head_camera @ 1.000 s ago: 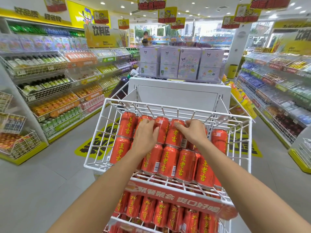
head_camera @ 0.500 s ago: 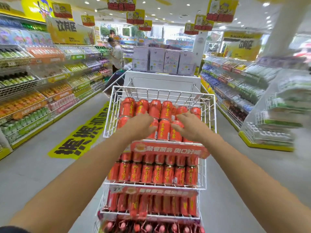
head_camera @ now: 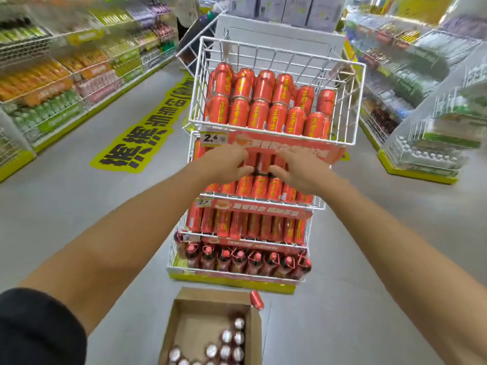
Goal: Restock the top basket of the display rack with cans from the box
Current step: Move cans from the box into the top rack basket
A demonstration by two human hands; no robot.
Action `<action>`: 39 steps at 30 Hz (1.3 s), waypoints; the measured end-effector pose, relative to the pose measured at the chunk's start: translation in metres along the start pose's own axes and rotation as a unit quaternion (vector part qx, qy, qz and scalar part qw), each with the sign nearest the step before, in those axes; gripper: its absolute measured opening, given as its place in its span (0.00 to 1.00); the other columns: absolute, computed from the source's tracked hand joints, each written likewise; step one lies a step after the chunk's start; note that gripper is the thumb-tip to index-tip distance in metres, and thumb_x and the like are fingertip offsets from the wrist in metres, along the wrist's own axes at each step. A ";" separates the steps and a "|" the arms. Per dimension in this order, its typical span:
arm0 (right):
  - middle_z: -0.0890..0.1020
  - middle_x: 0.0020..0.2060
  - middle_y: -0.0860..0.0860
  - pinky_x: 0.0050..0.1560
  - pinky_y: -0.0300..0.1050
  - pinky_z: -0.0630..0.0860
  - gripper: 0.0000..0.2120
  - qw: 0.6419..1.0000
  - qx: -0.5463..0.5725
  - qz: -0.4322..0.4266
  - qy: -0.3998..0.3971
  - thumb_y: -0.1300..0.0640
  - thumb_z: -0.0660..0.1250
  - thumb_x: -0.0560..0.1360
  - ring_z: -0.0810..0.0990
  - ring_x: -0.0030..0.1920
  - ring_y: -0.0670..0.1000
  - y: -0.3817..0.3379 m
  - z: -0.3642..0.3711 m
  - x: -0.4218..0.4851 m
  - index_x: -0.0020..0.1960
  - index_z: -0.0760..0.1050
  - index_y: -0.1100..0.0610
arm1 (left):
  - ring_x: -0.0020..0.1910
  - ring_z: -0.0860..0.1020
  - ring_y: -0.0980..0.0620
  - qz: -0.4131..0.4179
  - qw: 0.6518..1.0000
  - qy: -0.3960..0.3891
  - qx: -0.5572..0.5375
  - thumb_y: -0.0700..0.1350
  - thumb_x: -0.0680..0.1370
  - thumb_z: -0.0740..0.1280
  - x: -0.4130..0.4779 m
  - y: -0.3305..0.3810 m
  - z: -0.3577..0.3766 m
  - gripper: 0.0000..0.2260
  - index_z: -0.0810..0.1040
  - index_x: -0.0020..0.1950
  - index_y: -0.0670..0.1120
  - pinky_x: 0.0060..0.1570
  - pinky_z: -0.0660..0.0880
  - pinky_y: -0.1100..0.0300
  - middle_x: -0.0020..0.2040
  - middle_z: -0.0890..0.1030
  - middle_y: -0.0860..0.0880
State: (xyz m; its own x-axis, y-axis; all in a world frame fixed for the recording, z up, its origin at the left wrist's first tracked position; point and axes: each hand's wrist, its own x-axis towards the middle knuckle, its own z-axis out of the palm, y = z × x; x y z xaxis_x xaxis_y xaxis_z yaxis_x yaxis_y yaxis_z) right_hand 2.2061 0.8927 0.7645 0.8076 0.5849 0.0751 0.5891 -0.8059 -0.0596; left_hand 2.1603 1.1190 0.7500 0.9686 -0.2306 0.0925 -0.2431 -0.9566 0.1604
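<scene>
I note top basket (head_camera: pixel 197 101) stacked with red cans (head_camera: pixel 263 114); box (head_camera: pixel 196 316) at 6 o'clock part-filled; left hand (head_camera: pixel 226 164), right hand (head_camera: pixel 297 168) empty, fingers loose.

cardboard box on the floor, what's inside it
Cans standing upright in the cardboard box, silvery tops showing, clustered right and near; the far-left floor is bare. Their sides are mostly hidden by neighbours, and the box's near end is out of frame.

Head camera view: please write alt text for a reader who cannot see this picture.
The empty left hand and right hand hover open before a display rack, just below its top wire basket of red cans. On the floor stands an open cardboard box, partly filled with cans; one loose can lies beside it.
</scene>
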 end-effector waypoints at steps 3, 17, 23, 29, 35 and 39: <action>0.76 0.68 0.58 0.65 0.61 0.74 0.30 0.999 0.033 -0.027 -0.033 0.37 0.58 0.83 0.73 0.69 0.62 -0.017 0.056 0.009 0.76 0.69 0.57 | 0.48 0.79 0.41 -0.043 0.998 -0.038 -0.030 0.57 0.81 0.64 -0.020 -0.019 0.049 0.18 0.80 0.53 0.41 0.49 0.76 0.46 0.47 0.80 0.43; 0.76 0.67 0.60 0.60 0.57 0.76 0.25 0.937 0.136 -0.045 -0.318 0.44 0.62 0.82 0.74 0.67 0.63 -0.052 0.393 -0.105 0.73 0.70 0.57 | 0.54 0.79 0.42 -0.193 0.915 -0.322 -0.149 0.52 0.81 0.64 -0.179 -0.045 0.361 0.14 0.80 0.56 0.42 0.51 0.74 0.52 0.53 0.81 0.43; 0.78 0.63 0.56 0.56 0.54 0.77 0.19 0.911 0.154 -0.019 -0.382 0.43 0.61 0.82 0.76 0.63 0.60 -0.064 0.491 -0.154 0.66 0.75 0.53 | 0.50 0.80 0.43 -0.217 0.883 -0.377 -0.177 0.52 0.82 0.63 -0.240 -0.064 0.464 0.14 0.77 0.55 0.41 0.43 0.70 0.55 0.50 0.82 0.43; 0.78 0.63 0.59 0.56 0.61 0.79 0.22 0.899 0.162 -0.001 -0.407 0.42 0.61 0.82 0.77 0.63 0.63 -0.073 0.569 -0.170 0.73 0.68 0.50 | 0.40 0.79 0.45 -0.253 0.862 -0.390 -0.202 0.57 0.80 0.61 -0.272 -0.089 0.547 0.20 0.77 0.42 0.41 0.40 0.76 0.50 0.38 0.80 0.45; 0.80 0.61 0.56 0.53 0.60 0.81 0.25 0.897 0.135 0.022 -0.421 0.38 0.56 0.79 0.79 0.59 0.60 -0.072 0.664 -0.177 0.73 0.67 0.47 | 0.41 0.79 0.48 -0.232 0.872 -0.379 -0.204 0.60 0.76 0.58 -0.288 -0.113 0.645 0.18 0.80 0.45 0.49 0.41 0.78 0.50 0.40 0.80 0.50; 0.79 0.58 0.56 0.51 0.58 0.79 0.19 0.897 0.128 0.003 -0.423 0.42 0.59 0.80 0.79 0.57 0.61 -0.071 0.735 -0.170 0.66 0.72 0.51 | 0.44 0.78 0.46 -0.243 0.869 -0.383 -0.198 0.57 0.77 0.61 -0.287 -0.128 0.711 0.13 0.78 0.42 0.49 0.46 0.79 0.48 0.41 0.79 0.50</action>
State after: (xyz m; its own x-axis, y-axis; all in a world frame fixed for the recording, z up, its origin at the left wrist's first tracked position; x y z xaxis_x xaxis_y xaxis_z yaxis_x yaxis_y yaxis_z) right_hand 2.0458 0.9183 0.0248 0.4777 0.5281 -0.7021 0.4833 -0.8253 -0.2920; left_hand 1.9502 1.1807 0.0039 0.6755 -0.0115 -0.7373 0.3526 -0.8731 0.3368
